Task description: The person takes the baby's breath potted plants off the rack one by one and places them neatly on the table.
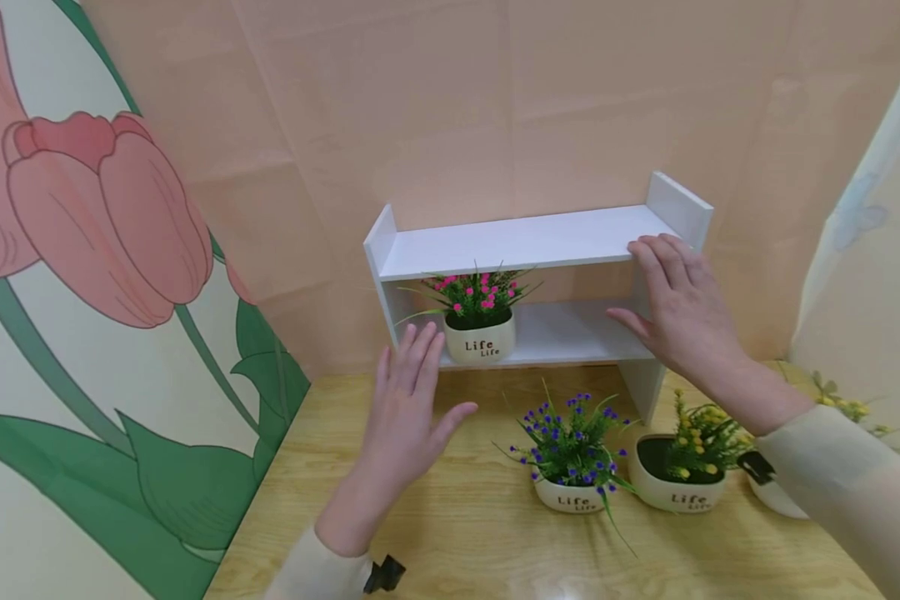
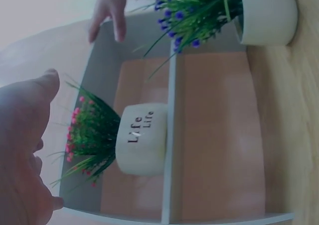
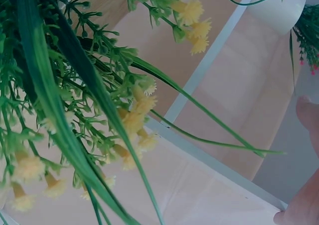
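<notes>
A white two-tier shelf (image 1: 525, 242) stands against the back cloth. On its lower board sits a white pot of pink flowers (image 1: 480, 337), printed "Life", toward the left end. My left hand (image 1: 405, 400) is held out in front of the shelf's left end, fingers straight and thumb spread, holding nothing. The fingertips of my right hand (image 1: 682, 308) rest at the right front corner of the upper board, its thumb spread to the left. In the left wrist view, the left hand (image 2: 25, 145) is beside the pink blooms, apart from the pot.
On the wooden table (image 1: 360, 475), in front of the shelf, stand a pot of blue-purple flowers (image 1: 573, 498) and a pot of yellow flowers (image 1: 678, 492). Another yellow-flowered pot (image 1: 783, 497) is partly hidden by the right sleeve. A tulip-printed panel (image 1: 105, 217) stands at left.
</notes>
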Tool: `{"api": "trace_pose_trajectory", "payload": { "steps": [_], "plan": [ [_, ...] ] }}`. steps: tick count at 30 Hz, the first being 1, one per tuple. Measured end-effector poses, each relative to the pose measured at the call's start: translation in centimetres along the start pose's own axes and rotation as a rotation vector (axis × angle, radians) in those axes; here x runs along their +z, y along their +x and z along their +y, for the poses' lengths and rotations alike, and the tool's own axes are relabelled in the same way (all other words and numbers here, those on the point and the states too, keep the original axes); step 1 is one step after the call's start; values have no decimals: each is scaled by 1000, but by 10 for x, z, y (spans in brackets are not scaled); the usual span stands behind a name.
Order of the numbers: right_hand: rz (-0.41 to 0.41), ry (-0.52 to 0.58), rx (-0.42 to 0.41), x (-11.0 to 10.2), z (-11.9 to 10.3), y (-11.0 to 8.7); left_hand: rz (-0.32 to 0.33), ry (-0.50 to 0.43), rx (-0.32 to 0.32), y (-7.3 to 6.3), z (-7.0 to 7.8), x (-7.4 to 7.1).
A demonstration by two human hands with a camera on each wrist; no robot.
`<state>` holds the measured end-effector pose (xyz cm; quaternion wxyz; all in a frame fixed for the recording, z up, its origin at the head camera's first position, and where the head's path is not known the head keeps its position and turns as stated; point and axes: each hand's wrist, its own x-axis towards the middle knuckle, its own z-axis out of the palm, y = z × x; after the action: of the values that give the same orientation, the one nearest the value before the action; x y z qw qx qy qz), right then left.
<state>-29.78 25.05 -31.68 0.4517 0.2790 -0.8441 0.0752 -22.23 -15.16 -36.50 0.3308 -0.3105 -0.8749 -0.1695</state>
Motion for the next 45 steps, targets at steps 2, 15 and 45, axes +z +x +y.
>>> {"api": "trace_pose_trajectory", "payload": {
  "steps": [2, 15, 45],
  "plan": [
    [-3, 2, 0, 0, 0, 0, -7, -6, -3, -3, 1, 3],
    [0, 5, 2, 0, 0, 0, -78, -116, -112, -10, -2, 23],
    [-18, -11, 9, 0, 0, 0, -76, -375, -502, 45, -18, 62]
  ]
}}
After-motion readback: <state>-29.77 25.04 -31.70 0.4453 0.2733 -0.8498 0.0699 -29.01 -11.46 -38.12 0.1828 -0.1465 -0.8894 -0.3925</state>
